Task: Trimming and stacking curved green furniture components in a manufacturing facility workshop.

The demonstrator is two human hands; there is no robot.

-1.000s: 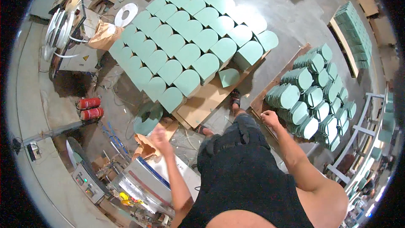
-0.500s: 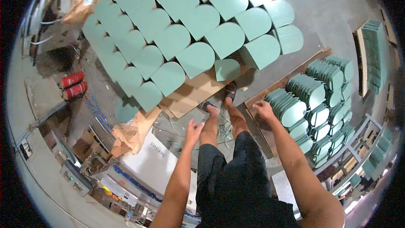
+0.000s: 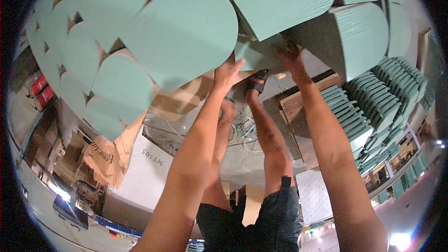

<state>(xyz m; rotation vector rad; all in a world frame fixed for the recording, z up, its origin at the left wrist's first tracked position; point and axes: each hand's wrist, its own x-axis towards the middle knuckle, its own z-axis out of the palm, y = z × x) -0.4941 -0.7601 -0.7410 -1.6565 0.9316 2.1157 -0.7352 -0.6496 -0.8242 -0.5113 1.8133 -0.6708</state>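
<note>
Pale green panels with rounded ends (image 3: pixel 186 32) stand in large stacks before me. In the gap between them a lower green panel (image 3: pixel 254 58) lies partly in shadow. My left hand (image 3: pixel 227 72) is at the left of this low panel, beneath the big panel's rounded edge. Its thumb sticks out apart from the fingers, which are partly hidden, and I see nothing held. My right hand (image 3: pixel 290 58) reaches to the low panel's right side. It is dark and smeared, so its grip and any contact cannot be made out.
More green panels (image 3: pixel 347 112) are stacked at the right beside a brown board (image 3: pixel 308 95). Loose cables (image 3: pixel 242 121) lie on the floor around my feet. At lower left are a white board (image 3: pixel 144 158) and brown paper (image 3: pixel 109 154); red cylinders (image 3: pixel 43 92) stand farther left.
I have bent down toward the stacks, which now look much larger and closer. Both hands have moved forward from beside my legs to the low panel in the gap.
</note>
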